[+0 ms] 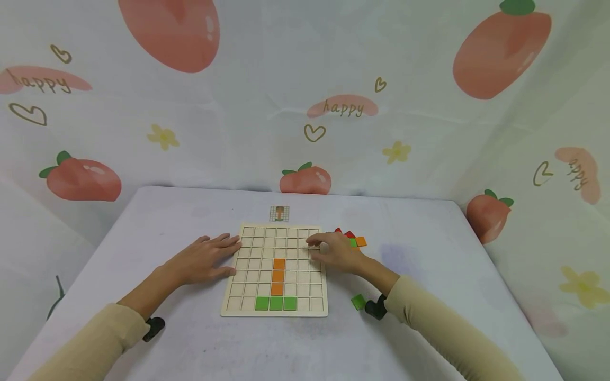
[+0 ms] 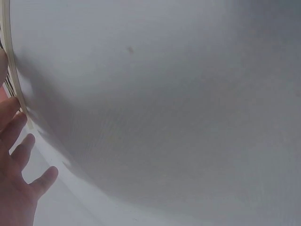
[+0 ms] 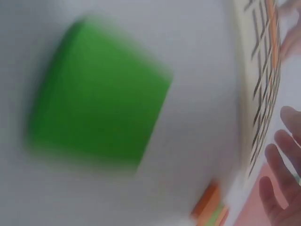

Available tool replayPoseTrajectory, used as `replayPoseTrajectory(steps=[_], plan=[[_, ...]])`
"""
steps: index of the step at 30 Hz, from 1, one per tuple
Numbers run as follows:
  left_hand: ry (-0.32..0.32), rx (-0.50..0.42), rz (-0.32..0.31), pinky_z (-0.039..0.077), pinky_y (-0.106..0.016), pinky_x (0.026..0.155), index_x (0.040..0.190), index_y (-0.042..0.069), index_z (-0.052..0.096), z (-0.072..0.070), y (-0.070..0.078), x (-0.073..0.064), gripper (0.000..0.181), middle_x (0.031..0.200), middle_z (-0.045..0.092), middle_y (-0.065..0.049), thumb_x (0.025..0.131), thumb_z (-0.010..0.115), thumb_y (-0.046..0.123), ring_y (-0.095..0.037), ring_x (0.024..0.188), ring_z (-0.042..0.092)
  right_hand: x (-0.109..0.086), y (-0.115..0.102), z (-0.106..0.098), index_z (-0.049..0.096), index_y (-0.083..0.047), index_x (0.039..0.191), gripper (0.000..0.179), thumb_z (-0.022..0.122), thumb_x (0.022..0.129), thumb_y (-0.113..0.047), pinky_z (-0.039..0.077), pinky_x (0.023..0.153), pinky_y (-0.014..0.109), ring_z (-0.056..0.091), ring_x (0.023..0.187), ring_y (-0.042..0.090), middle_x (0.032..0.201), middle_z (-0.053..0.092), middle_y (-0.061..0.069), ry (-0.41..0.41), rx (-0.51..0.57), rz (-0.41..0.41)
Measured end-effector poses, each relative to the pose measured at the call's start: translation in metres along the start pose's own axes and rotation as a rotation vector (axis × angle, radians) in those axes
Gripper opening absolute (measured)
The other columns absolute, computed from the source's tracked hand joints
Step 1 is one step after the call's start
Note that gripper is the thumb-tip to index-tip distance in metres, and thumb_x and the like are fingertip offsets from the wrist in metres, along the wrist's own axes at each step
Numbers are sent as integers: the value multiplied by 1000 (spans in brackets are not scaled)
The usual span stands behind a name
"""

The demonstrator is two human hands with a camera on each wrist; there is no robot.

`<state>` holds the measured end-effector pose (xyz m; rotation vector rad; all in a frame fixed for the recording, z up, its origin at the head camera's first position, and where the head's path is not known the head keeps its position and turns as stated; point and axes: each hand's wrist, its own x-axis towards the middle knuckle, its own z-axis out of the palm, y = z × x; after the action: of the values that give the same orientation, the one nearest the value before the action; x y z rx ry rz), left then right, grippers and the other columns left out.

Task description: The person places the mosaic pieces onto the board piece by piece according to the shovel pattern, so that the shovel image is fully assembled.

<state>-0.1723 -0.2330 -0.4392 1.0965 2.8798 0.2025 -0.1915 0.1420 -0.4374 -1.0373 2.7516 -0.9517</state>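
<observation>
a pale wooden board with a square grid [image 1: 312,278] lies flat on the white cloth-covered worktop [image 1: 190,338], between the two hands. three square green tiles [image 1: 276,303] sit side by side in its nearest row; three square orange tiles [image 1: 278,276] form a column running away from the middle green one. the left hand [image 1: 207,259] rests at the board's left edge, its grip apart, fingers extended and spread. the right hand [image 1: 337,252] is above the board's right margin, its grip also apart, with a gap between thumb and fingers (whether the fingertips touch the wood cannot be told). partly hidden behind this hand is a loose cluster of red tiles [image 1: 350,234] with orange and green ones. a single loose green tile [image 1: 358,302] lies right of the board, near the right wrist's black camera [image 1: 376,307]. beyond the far edge lies a small printed grid card [image 1: 279,214].
</observation>
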Motion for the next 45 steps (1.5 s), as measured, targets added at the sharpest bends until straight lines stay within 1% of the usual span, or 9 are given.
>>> replayPoseTrajectory(steps=[3, 8, 12, 16, 20, 26, 33, 38, 45], plan=[[0, 3, 0, 39, -63, 100, 145, 4, 51, -1, 0, 0, 69, 150, 48, -14, 94, 63, 48, -40, 136, 45, -8, 13, -12, 68, -4, 121, 34, 75, 88, -10, 51, 93, 43, 67, 104, 21, 112, 73, 5, 19, -24, 50], [0, 4, 1, 39, -63, 100, 145, 4, 51, -2, 1, 0, 69, 150, 48, -15, 94, 64, 48, -40, 136, 45, -21, 35, -30, 68, -3, 123, 36, 76, 88, -8, 48, 99, 47, 66, 109, 24, 115, 72, 7, 43, -27, 137], [1, 2, 2, 40, -63, 100, 145, 3, 51, -2, 1, 0, 68, 150, 48, -15, 94, 64, 47, -40, 136, 45, -33, 49, -41, 67, -3, 126, 38, 74, 89, -8, 45, 103, 50, 64, 113, 27, 119, 71, 8, 64, -27, 227], [1, 3, 2, 40, -63, 99, 144, 3, 52, -3, 2, 0, 68, 149, 48, -15, 94, 63, 47, -40, 136, 45, -47, 63, -49, 65, -2, 129, 40, 73, 90, -7, 44, 103, 53, 60, 120, 30, 124, 69, 11, 87, -36, 292], [1, 6, 6, 40, -63, 99, 144, 3, 52, -3, 2, 0, 67, 149, 49, -15, 94, 63, 48, -40, 136, 46, -57, 73, -53, 64, 1, 128, 39, 72, 90, -4, 47, 99, 54, 60, 119, 33, 124, 68, 14, 112, -45, 309], [-5, 2, 2, 39, -64, 99, 144, 4, 52, -3, 3, 0, 68, 149, 49, -15, 94, 63, 48, -40, 136, 45, -65, 81, -53, 63, 2, 129, 40, 70, 90, 0, 48, 98, 53, 59, 120, 34, 125, 67, 15, 115, -20, 321], [-1, 10, 1, 40, -64, 98, 143, 4, 53, -3, 4, 1, 68, 148, 50, -15, 94, 64, 48, -41, 135, 46, -67, 84, -51, 65, 1, 126, 38, 71, 89, 0, 48, 98, 52, 60, 119, 33, 123, 68, 14, 136, -11, 303], [-10, 7, -7, 39, -63, 99, 144, 4, 52, -3, 4, 0, 68, 149, 49, -15, 94, 63, 48, -40, 136, 45, -67, 85, -50, 67, 1, 124, 36, 72, 89, -1, 49, 97, 52, 61, 118, 33, 120, 70, 13, 145, -23, 299], [-6, 7, -5, 39, -64, 99, 145, 4, 52, -3, 3, 0, 68, 149, 49, -14, 94, 62, 49, -40, 136, 45, -65, 84, -53, 68, 1, 122, 34, 72, 88, 0, 49, 97, 53, 62, 117, 33, 117, 71, 12, 148, -40, 290]])
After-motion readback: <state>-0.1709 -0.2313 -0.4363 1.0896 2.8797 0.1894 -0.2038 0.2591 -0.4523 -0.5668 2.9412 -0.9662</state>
